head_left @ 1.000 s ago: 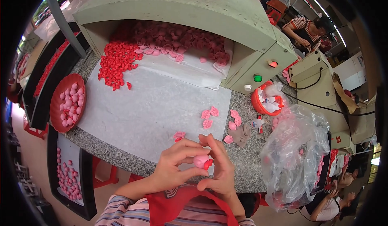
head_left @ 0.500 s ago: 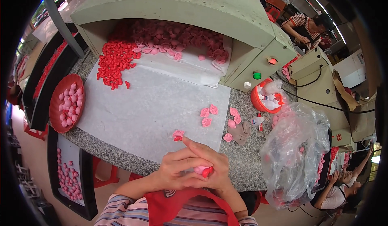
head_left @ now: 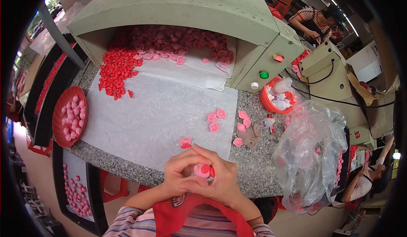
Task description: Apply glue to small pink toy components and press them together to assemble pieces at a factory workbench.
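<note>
In front of my chest, both hands close round a small rounded pink-and-red plastic piece (head_left: 200, 171). My left hand (head_left: 177, 172) grips it from the left, fingers curled about it. From the other side my right hand (head_left: 224, 178) presses on it, near the red end. Just beyond the fingertips, a pink shell with a red part in it (head_left: 185, 142) lies on the white sheet (head_left: 140, 118). Several loose pink shells (head_left: 214, 127) rest farther off to the right on the same sheet.
A greenish metal hood (head_left: 178, 8) stands over heaps of red pieces (head_left: 116, 69) and pink shells (head_left: 186, 42). Left is a red bowl (head_left: 57, 114) of pink balls. On the right are a red basket of white bottles (head_left: 277, 99), a grey cloth (head_left: 253, 136) and a clear plastic bag (head_left: 311, 156).
My hands have shifted slightly left and up, and the fingers have opened around the piece, so more of its pink and red surface shows. The whole view has shifted slightly.
</note>
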Tool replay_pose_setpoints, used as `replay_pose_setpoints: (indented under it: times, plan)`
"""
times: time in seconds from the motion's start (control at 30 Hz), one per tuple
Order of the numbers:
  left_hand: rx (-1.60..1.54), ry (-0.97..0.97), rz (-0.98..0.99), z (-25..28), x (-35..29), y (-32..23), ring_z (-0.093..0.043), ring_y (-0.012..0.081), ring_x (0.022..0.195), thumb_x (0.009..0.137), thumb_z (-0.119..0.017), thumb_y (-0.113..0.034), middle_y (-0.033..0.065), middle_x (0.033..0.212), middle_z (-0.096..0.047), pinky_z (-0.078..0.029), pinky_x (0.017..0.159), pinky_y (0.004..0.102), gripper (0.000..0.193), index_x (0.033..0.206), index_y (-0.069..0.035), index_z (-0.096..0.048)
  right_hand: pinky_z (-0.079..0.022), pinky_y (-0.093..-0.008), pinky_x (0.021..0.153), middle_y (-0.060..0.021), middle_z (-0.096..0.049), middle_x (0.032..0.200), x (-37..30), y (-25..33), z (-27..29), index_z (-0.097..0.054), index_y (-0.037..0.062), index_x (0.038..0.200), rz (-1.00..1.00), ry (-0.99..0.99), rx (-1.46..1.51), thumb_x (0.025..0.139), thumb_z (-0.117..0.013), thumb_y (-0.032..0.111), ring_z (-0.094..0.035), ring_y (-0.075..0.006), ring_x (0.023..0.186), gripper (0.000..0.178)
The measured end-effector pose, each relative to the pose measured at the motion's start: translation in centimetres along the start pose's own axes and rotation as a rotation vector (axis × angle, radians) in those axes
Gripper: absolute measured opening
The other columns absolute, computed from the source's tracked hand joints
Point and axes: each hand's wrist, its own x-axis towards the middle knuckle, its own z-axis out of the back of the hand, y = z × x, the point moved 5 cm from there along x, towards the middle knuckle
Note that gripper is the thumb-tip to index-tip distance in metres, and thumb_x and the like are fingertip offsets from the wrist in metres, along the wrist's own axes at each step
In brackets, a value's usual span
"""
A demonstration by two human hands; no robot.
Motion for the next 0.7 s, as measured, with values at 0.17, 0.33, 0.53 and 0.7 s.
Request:
replay_pose_setpoints:
  times: [0.17,0.33,0.53,0.7]
  plan:
    - [-0.602,-0.106,0.332,-0.3,-0.1,1.6,-0.055,0.0198,0.095,0.063,-0.069,0.010,0.0125,0.105,-0.052,-0.045,0.080,0.0301,0.041,0.101,0.004,-0.056,-0.052,-0.0312,0.071,-0.0154,-0.063,0.094,0.1,-0.2,0.4,-0.041,0.0010,0.125,-0.103,-0.009,-0.075,0.052,-0.082,0.038,-0.064,-0.0248,0.084,0.091]
    - [-0.485,-0.019,0.322,0.0,0.5,0.7,-0.053,0.0200,0.097,0.063,-0.071,0.007,0.0128,0.106,-0.051,-0.044,0.083,0.0311,0.042,0.102,0.004,-0.056,-0.052,-0.0330,0.067,-0.0173,-0.061,0.095,0.3,-0.4,0.7,-0.028,-0.0008,0.132,-0.069,-0.013,0.051,0.050,-0.079,0.048,-0.063,-0.0255,0.081,0.108]
    - [-0.233,0.125,0.128,0.2,0.6,0.5,-0.053,0.0199,0.093,0.066,-0.073,-0.004,0.0123,0.104,-0.052,-0.044,0.079,0.0303,0.036,0.098,0.002,-0.059,-0.051,-0.0334,0.075,-0.0173,-0.058,0.107,0.7,0.1,0.7,-0.034,0.0012,0.129,-0.008,0.016,0.051,0.051,-0.082,0.039,-0.060,-0.0264,0.094,0.099]
    - [-0.182,0.078,0.111,0.0,0.1,0.8,-0.053,0.0176,0.088,0.068,-0.074,-0.014,0.0112,0.100,-0.052,-0.043,0.073,0.0282,0.034,0.094,0.003,-0.059,-0.052,-0.0323,0.074,-0.0156,-0.058,0.108,0.3,0.3,0.3,-0.047,0.0024,0.121,0.055,-0.034,-0.023,0.054,-0.081,0.032,-0.060,-0.0257,0.095,0.081]
